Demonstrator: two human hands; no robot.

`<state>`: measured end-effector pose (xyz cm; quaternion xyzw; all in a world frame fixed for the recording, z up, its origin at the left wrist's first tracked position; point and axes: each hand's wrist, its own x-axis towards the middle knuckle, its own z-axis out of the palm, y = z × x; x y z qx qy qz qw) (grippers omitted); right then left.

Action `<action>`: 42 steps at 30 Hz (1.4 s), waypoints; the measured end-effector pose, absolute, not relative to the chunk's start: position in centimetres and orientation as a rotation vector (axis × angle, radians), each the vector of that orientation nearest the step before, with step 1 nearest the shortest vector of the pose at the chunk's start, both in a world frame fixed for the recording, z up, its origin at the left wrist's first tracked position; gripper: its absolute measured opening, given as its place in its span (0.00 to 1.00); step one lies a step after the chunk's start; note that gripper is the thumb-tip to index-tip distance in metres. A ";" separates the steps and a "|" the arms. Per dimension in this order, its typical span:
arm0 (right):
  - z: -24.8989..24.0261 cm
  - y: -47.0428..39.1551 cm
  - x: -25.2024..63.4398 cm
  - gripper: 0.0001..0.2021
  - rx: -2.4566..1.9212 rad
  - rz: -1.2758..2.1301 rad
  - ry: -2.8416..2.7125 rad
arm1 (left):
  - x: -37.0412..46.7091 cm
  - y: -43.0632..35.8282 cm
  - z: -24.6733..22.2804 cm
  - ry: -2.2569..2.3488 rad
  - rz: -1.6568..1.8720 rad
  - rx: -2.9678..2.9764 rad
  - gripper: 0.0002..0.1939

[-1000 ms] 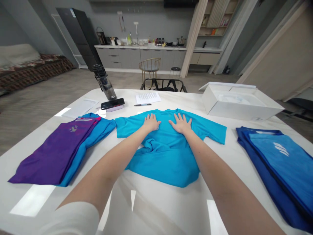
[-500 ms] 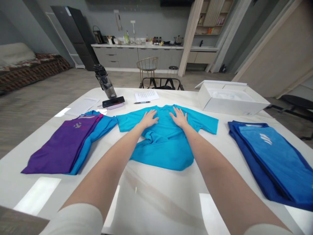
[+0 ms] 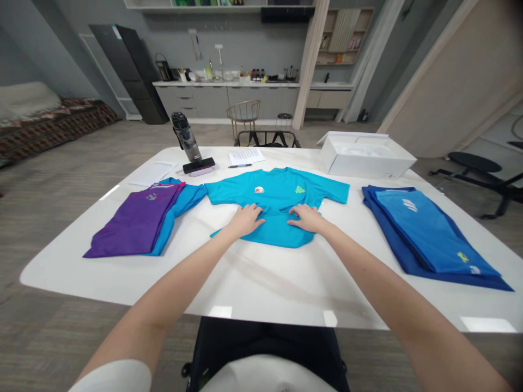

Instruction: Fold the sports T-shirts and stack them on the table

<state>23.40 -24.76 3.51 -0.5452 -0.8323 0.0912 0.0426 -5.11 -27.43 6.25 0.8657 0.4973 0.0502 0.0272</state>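
Turquoise T-shirt [image 3: 278,182] flat on worktop [image 3: 281,283], left of white box [image 3: 362,165], collar away, sleeves spread sideways. Left hand [image 3: 246,220] and right hand [image 3: 308,218] both touch its midsection, right nearer box; fingers part-curled, can't tell if gripping fabric.

Both forearms are extending forward, converging slightly; left hand [image 3: 247,220] and right hand [image 3: 306,218] are facing palm-down, fingers slightly bent.

Behind your table [image 3: 261,283], grey walls [image 3: 253,51] are enclosing a kitchen counter [image 3: 229,84], a dark fridge [image 3: 131,76] is standing leftward, and sunlight patches are brightening the tabletop over grey-brown flooring [image 3: 61,321].
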 end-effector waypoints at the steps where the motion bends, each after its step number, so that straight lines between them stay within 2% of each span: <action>1: 3.6 -25.4 23.5 0.16 -1.701 0.244 -2.553 | -5.1 -27.9 5.9 1.576 0.137 2.660 0.21; 5: 5.5 -28.3 23.6 0.06 -1.649 0.152 -2.567 | -5.2 -29.8 5.0 1.590 0.138 2.658 0.18; 7: 6.9 -30.3 23.9 0.04 -1.590 0.161 -2.582 | -5.7 -30.6 5.0 1.559 0.138 2.668 0.16; 12: 9.6 -35.6 25.6 0.10 -1.601 0.177 -2.731 | -8.1 -32.0 5.8 1.481 0.087 2.640 0.12; 15: 9.8 -37.7 26.8 0.08 -1.688 0.120 -2.790 | -9.4 -33.1 6.5 1.441 0.069 2.653 0.12; 18: 9.1 -39.1 28.0 0.09 -1.646 0.290 -2.714 | -10.3 -34.7 7.2 1.367 0.068 2.695 0.11; 22: 7.7 -41.4 29.1 0.15 -1.499 0.481 -2.627 | -10.9 -37.5 7.3 1.267 0.128 2.740 0.14; 26: 6.4 -44.5 29.5 0.16 -1.458 0.468 -2.661 | -10.4 -40.8 5.9 1.193 0.119 2.821 0.17; 32: 5.0 -48.4 31.0 0.18 -1.527 0.422 -2.700 | -9.9 -45.7 3.3 1.254 0.071 2.833 0.15; 37: 5.8 -51.0 32.2 0.13 -1.577 0.589 -2.613 | -9.8 -49.7 3.4 1.220 0.108 2.829 0.17; 40: 6.7 -51.7 32.2 0.19 -1.632 0.814 -2.517 | -9.4 -51.3 4.2 1.176 0.190 2.765 0.18; 42: 6.9 -51.7 31.9 0.21 -1.637 0.750 -2.459 | -9.2 -51.6 4.9 1.208 0.240 2.732 0.20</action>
